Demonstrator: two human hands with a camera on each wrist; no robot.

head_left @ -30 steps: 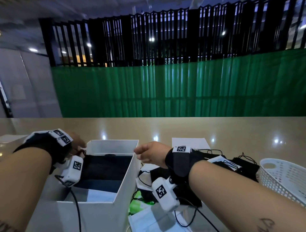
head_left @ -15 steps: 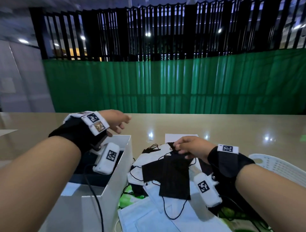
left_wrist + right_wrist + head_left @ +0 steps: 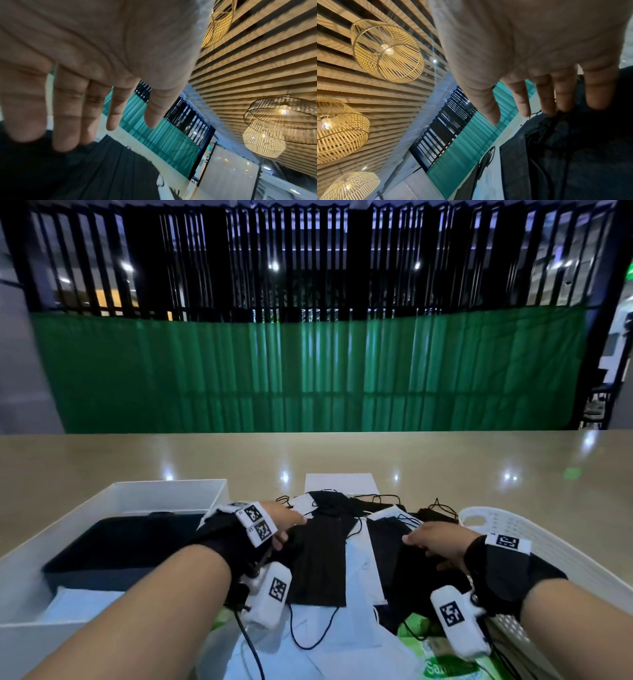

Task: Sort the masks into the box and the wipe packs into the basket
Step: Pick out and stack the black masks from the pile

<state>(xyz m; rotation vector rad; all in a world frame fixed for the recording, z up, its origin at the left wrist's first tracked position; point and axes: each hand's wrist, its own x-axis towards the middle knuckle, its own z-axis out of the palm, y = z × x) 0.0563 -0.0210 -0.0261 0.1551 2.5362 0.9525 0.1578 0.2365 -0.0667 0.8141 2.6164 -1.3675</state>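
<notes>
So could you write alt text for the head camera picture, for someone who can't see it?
Two bare hands, left hand and right hand, reach with fingers extended onto a heap of black masks and white masks on a tan table. A white box sits left, a white basket right.
</notes>
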